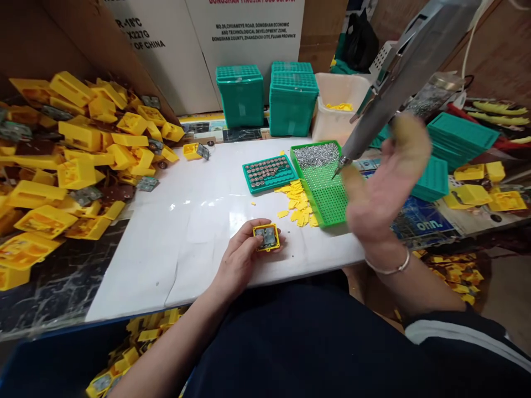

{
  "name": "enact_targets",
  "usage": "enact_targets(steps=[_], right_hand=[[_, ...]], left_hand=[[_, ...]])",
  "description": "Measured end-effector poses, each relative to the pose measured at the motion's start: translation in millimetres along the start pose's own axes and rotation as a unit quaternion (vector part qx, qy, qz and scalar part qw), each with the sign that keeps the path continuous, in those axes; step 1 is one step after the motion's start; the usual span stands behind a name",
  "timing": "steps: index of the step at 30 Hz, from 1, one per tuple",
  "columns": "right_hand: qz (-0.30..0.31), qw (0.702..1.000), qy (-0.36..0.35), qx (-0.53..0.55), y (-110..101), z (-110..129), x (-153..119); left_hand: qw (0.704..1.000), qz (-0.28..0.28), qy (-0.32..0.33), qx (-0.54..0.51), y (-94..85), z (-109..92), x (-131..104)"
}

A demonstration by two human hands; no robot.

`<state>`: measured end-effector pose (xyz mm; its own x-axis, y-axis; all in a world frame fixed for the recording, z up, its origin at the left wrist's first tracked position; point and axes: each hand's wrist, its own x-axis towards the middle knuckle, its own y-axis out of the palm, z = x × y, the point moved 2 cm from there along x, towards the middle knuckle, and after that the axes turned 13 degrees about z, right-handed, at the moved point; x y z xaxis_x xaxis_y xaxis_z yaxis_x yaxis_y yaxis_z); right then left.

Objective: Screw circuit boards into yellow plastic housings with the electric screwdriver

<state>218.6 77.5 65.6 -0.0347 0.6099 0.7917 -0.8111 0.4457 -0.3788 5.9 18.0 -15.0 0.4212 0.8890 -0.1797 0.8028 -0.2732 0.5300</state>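
Observation:
My left hand [238, 257] is closed around a small square yellow plastic case [279, 239], just above the front of the white work surface. A circuit board [267, 236] faces up inside the case, with my thumb on its left side. My right hand [384, 188] is raised at the right, somewhat blurred, its thumb spread away from its fingers. Close beside it hangs a grey electric screwdriver [379, 105], slanting down with its bit over a green perforated tray [332, 202]. Many small silver screws [317, 155] lie at the tray's far end.
A teal tray [271, 188] of round metal cells and a pile of yellow chips [301, 204] lie left of the green tray. Yellow cases [78, 171] heap up at the left. Teal boxes [240, 99] and a white bin [338, 121] stand behind.

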Motion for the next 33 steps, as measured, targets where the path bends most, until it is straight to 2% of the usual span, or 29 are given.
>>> enact_targets(steps=[2, 3, 5, 6, 8, 11, 15, 21, 33], right_hand=[[-0.054, 0.998, 0.023, 0.025, -12.2, -27.5, 27.9], [-0.023, 0.997, 0.031, 0.071, -14.1, -40.9, 40.1], [0.111, 0.976, 0.081, 0.168, -11.2, -63.8, 56.6], [0.153, 0.966, 0.102, 0.180, -9.6, -72.0, 60.4], [0.190, 0.955, 0.141, 0.180, -7.3, -83.2, 61.8], [0.148, 0.960, 0.172, 0.163, -8.6, -92.5, 56.8], [0.077, 0.970, 0.199, 0.119, -15.1, -105.0, 49.1], [0.033, 0.970, 0.218, 0.102, -15.6, -119.7, 40.8], [0.034, 0.972, 0.222, 0.071, -13.5, -126.2, 35.1]], left_hand=[[1.000, 0.006, -0.016, -0.017, 5.2, -0.4, 2.4], [0.999, 0.012, -0.024, -0.022, 8.0, 0.1, 4.1], [0.999, 0.025, -0.041, -0.025, 13.3, 2.6, 8.8], [0.998, 0.033, -0.049, -0.025, 15.6, 4.5, 11.5], [0.997, 0.046, -0.063, -0.025, 19.6, 8.6, 16.8], [0.995, 0.050, -0.081, -0.023, 23.0, 13.4, 21.5], [0.995, 0.028, -0.090, -0.014, 23.8, 14.3, 21.8], [0.995, 0.019, -0.097, -0.016, 25.8, 12.4, 22.1], [0.996, 0.015, -0.089, -0.006, 27.7, 11.8, 22.8]])
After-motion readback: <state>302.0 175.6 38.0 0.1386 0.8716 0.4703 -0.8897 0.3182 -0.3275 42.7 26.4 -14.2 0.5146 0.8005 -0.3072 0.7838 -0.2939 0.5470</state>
